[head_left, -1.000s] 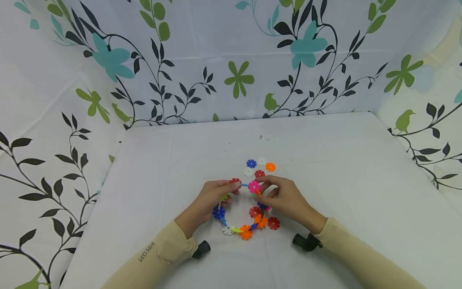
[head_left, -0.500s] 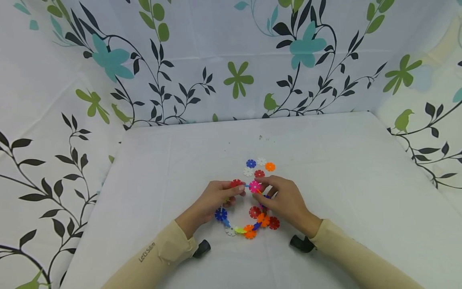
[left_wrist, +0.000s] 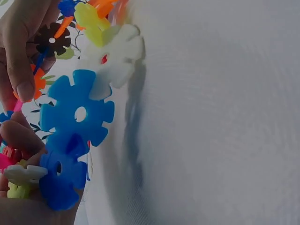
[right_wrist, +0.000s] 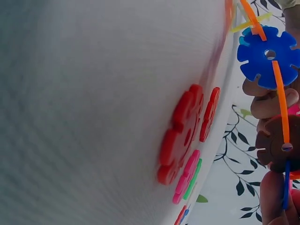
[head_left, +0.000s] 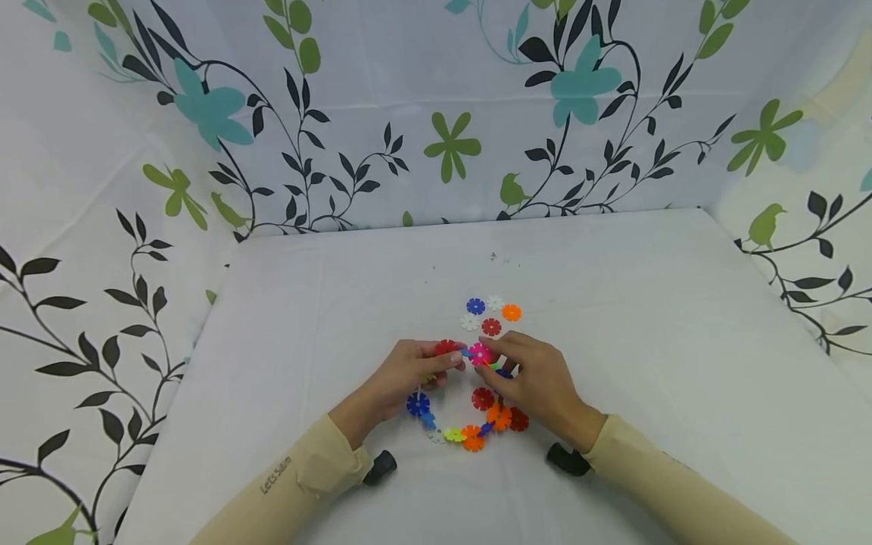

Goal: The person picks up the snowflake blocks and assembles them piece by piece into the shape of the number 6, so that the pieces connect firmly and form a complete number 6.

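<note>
Both hands hold a looped chain of notched plastic flower discs over the table. My left hand (head_left: 402,375) pinches a red disc (head_left: 446,347) at the top left of the loop. Across from it, my right hand (head_left: 545,378) pinches a pink disc (head_left: 480,353). A small light blue disc (head_left: 466,353) bridges the two. In the left wrist view, blue (left_wrist: 77,112), dark blue (left_wrist: 62,180) and white (left_wrist: 115,56) discs interlock below the fingers. The right wrist view shows a blue disc (right_wrist: 267,54) and a brown disc (right_wrist: 274,140) joined by an orange disc seen edge-on.
Loose discs lie beyond the hands: blue (head_left: 475,306), orange (head_left: 512,312), red (head_left: 491,327) and white ones. Another red disc (head_left: 483,399) lies inside the loop, and one more (head_left: 520,420) by the right hand. A patterned curtain (head_left: 381,91) stands behind the white table (head_left: 327,288).
My left hand has shifted slightly right, bringing the red disc closer to the pink one. The loop's lower part has slid right with it. The right hand has barely moved.
</note>
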A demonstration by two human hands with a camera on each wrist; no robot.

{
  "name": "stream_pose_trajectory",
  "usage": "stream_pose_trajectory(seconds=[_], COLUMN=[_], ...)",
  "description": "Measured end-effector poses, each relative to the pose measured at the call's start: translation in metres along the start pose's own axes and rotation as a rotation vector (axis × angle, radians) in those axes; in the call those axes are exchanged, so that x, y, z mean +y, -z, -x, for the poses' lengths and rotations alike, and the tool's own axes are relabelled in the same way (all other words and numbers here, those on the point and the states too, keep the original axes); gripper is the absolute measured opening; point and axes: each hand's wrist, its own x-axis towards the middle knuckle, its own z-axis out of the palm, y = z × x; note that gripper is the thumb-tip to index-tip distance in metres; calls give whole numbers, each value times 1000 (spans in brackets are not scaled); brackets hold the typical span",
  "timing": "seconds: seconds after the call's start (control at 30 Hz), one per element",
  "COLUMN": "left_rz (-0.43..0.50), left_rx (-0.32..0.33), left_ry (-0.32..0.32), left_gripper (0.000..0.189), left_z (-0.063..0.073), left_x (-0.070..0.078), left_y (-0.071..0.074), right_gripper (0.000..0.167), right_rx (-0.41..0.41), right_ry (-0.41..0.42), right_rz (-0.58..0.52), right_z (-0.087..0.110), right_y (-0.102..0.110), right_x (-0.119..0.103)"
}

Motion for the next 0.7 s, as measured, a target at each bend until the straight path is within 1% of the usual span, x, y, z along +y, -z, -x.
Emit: stream_pose_trajectory(seconds=[0.13,0.23,0.33,0.47,0.6,0.7], left_rz=[-41,-84,-115,-123,-134,-149], left_rx=[-17,-34,-2,61,67,72], left_ry=[-27,-40,-24,24,61,56], left_gripper=[37,48,57,52,48,44], left_z=[2,4,5,7,11,14], left_x=[1,1,1,-2,-6,-8], left_y=[0,2,7,16,21,23], right_gripper=[39,40,41,41,42,45], right_rx=[-4,-22,-42,-50,-48,-72], right_ry=[-39,-94,-154,-203,-209,-208], right_rz=[-31,-75,-115,-145,-156,-171], right_z=[1,1,2,0,-3,-5], right_y=[1,3,4,7,9,11], right_x=[0,1,2,3,3,3])
